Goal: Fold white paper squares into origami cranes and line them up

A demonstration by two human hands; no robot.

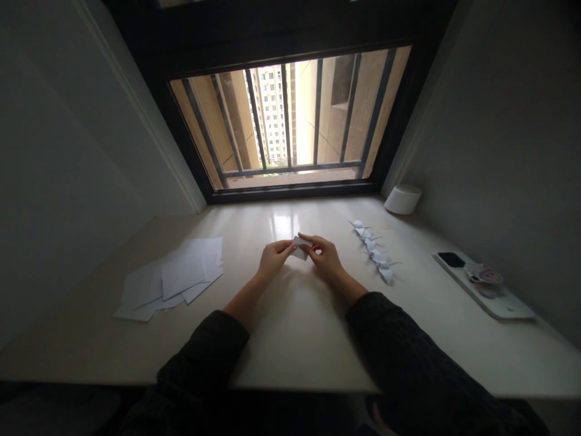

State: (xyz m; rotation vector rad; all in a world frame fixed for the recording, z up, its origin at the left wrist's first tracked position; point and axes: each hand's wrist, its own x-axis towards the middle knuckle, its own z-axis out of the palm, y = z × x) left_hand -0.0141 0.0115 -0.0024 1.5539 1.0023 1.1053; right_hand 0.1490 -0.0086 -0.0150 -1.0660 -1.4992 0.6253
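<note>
Between my two hands is a small folded piece of white paper (300, 253), raised a little over the white sill near its middle. My left hand (274, 257) pinches its left side with thumb and fingers. On the other side, my right hand (325, 254) grips the paper's right part, the index finger along its top edge. Some of the right fingers are hidden behind the paper. To the right stands a row of several small folded paper figures (371, 247), pointed like cranes. A loose pile of white paper sheets (186, 272) lies on the left.
A phone (485, 287) with a cartoon-face grip on its back lies at the right. A white rounded object (403, 199) stands in the far right corner. Beyond the sill (290, 345) is a dark-framed window (290, 192) with bars outside. Walls rise on both sides.
</note>
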